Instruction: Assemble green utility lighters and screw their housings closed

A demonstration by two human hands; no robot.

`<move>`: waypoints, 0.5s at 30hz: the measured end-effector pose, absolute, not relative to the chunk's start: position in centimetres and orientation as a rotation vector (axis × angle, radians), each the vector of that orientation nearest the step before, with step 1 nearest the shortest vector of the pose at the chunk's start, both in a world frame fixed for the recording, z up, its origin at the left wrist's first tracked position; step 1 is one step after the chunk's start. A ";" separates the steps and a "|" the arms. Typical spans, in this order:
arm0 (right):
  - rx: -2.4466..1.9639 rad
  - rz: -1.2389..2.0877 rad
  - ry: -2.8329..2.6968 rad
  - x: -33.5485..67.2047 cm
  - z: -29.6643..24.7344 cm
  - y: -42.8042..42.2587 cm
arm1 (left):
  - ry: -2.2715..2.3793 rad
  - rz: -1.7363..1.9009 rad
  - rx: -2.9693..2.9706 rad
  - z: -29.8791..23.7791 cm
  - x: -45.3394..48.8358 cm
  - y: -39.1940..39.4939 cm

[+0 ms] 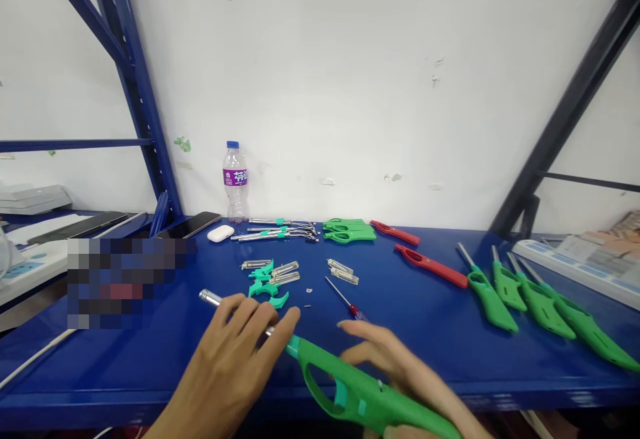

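White wall (325,92) is rising behind the blue worktop (145,346), over whose near edge I am holding a green lighter (373,389) at a slant. My left hand (237,349) is clasping its metal barrel (210,298) while my right hand (400,362) is gripping the handle, so both ends are probably being kept from twisting. Loose parts are lying grouped by kind, presumably for easy picking: metal tubes (255,236), teal triggers (257,287), green casings (353,233), red casings (440,269). Just beyond my right hand a screwdriver (355,311) is lying, likely for quick reach. Four more lighters (493,306) are resting apart at the right. Clear reservoirs (285,278) are lying near the triggers; their contents are too small to tell. By the wall a capped bottle (235,177) is standing, its filling unclear.
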State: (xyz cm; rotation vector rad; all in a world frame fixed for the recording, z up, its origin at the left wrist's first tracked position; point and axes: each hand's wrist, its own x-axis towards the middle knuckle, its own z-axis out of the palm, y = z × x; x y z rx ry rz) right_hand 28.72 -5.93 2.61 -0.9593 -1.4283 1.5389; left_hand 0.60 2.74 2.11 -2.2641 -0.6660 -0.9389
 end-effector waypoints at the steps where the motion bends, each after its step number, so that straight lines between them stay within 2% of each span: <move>1: -0.913 1.616 -1.408 27.9 2.5 -5.7 | -0.658 -0.963 -2.274 1.9 0.9 2.8; 4: -0.886 1.713 -1.349 26.0 1.6 -4.9 | -0.658 -0.988 -2.301 1.4 1.7 3.1; 8: -0.926 1.618 -1.341 26.2 0.8 -4.8 | -0.763 -1.019 -2.302 1.2 2.1 3.1; 12: -1.022 1.273 -1.391 27.8 1.4 -5.5 | -0.933 -1.221 -2.209 1.1 2.1 2.9; 15: -1.135 1.040 -1.408 28.3 1.8 -5.6 | -0.961 -1.230 -2.295 0.8 2.1 3.1</move>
